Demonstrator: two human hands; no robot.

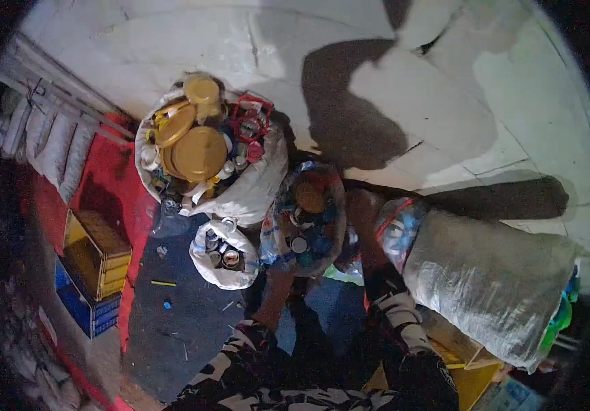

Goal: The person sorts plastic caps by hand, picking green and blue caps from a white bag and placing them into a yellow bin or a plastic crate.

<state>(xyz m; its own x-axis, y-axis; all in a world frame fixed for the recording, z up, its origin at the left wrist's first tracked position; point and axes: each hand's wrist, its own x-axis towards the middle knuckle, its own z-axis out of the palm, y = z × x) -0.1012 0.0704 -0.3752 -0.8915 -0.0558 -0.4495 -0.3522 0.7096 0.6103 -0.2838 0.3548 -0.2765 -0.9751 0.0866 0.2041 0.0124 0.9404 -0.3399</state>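
Between my arms stands a clear plastic sack (337, 233) of mixed waste, its mouth wide, with a round brown lid and a white cap on top. My left hand (280, 279) is at the sack's near edge, its fingers hidden. At the sack's right side my right hand (363, 209) reaches down in shadow, and its fingers do not show clearly. Beside the sack on the left sits a small white sack (202, 268) of cans. Behind that rises a big white sack (264, 188) heaped with gold-coloured lids (200, 153), bottles and a red plastic basket (251, 116).
On the right a stuffed grey-white sack (483, 281) lies by the wall (439, 103). A yellow crate (113, 274) and a blue crate (103, 316) stand at left on red flooring (112, 171). Another yellow crate (476, 383) is at lower right. Small scraps litter the dark mat (185, 315).
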